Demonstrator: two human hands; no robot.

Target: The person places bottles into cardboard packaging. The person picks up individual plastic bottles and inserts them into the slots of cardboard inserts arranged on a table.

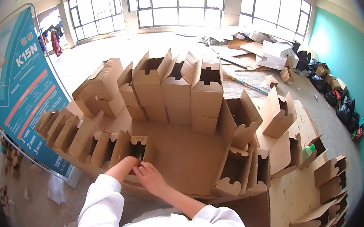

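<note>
A small open cardboard box (139, 140) stands at the front of a cardboard-covered work surface, left of centre. Something dark shows inside, too shaded to name. My left hand (130, 163) dips down into its opening, and the fingers are out of sight. Beside it, my right hand (151, 179) has curled its fingers over the box's near edge. A row of similar upright boxes (100, 147) continues to the left, their flaps raised.
Taller open cartons (150, 80) are stacked at the back, with more boxes (232, 171) on the right. A plywood board (285, 202) carries further cartons and a green-capped bottle (307, 152). A teal banner (22, 85) stands left. Flattened cardboard (244, 54) and black bags (344, 111) lie beyond.
</note>
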